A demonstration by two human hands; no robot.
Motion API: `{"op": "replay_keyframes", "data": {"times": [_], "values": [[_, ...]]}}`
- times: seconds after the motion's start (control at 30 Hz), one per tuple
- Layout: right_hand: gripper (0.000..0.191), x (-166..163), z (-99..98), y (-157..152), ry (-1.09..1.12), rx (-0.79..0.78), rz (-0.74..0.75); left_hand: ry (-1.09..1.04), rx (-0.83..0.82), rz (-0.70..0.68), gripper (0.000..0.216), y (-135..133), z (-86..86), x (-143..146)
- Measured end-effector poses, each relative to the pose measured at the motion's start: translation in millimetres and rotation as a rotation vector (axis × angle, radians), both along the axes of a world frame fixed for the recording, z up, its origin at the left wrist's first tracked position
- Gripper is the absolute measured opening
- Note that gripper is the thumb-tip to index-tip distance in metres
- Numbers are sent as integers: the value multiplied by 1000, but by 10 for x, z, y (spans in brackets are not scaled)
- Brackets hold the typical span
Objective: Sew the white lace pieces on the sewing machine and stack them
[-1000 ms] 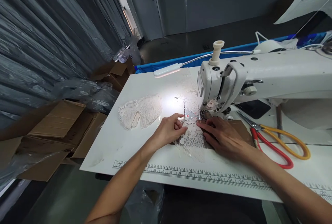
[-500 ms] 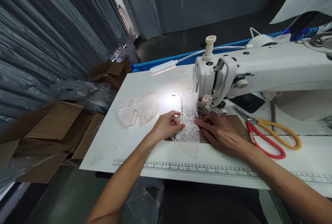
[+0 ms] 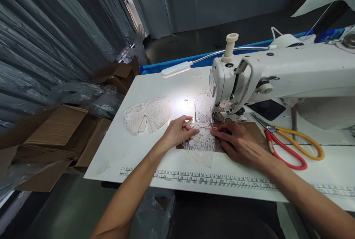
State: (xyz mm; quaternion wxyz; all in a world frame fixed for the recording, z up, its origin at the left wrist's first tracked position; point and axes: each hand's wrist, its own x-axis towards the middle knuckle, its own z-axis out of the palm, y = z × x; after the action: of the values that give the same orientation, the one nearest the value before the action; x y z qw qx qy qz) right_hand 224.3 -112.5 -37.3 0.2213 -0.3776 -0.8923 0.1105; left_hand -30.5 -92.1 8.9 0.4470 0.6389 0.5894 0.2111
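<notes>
Near edge: ruler strip point(image 3: 222, 181) printed along the white table point(image 3: 116, 154), running L to R. Both forearms come in from the near side.

Lace point(image 3: 201, 148), white openwork piece, lies mid-table just past the ruler, over a brown card point(image 3: 256, 132). Its far end sits at the needle area of the sewing machine point(image 3: 291, 71).

L hand point(image 3: 179, 132): on the lace's left edge, fingers curled in, thumb and fingertips pinched on the lace, knuckles up.

R hand point(image 3: 240, 143): lies flat, palm down, fingers straight and close together. It presses on the lace's right edge and the card, fingertips pointing left at the presser foot, just beside the L hand's tips. It grips nothing.

Scissors point(image 3: 291, 146), red and yellow handles, lie right of the R hand on the table, blades pointing far-left toward the machine, not touched.

2nd lace pile point(image 3: 146, 115) lies left of the L hand, apart from it, lit by the lamp point(image 3: 176, 70) on a gooseneck.

Machine body is white and spans the right half. A cream spool pin point(image 3: 230, 47) stands upright on its head.

Left of the table, lower down: brown cardboard boxes point(image 3: 55, 132), flaps loose, with clear plastic bags point(image 3: 83, 95) past them. Far left: grey plastic sheeting point(image 3: 55, 28). Far: blue cloth point(image 3: 177, 65) along the table's back edge, then a dark floor and a grey wall.
</notes>
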Motion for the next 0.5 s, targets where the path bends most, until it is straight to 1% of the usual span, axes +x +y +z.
{"op": "replay_keyframes", "data": {"times": [0.1,0.23,0.33,0.43,0.5], "values": [[46,5,16,-12,23,-28,-11,-24,-11,-8,55,-1,-1,-10],[45,17,72,-49,110,-107,-49,-30,-19,-1,57,-5,17,-5],[43,28,116,-65,114,-128,-5,-24,-15,4,60,-4,20,5],[41,31,142,-68,60,-100,57,-20,-13,9,61,-3,16,10],[40,31,154,-70,22,-87,73,-16,-10,10,62,-4,14,10]]}}
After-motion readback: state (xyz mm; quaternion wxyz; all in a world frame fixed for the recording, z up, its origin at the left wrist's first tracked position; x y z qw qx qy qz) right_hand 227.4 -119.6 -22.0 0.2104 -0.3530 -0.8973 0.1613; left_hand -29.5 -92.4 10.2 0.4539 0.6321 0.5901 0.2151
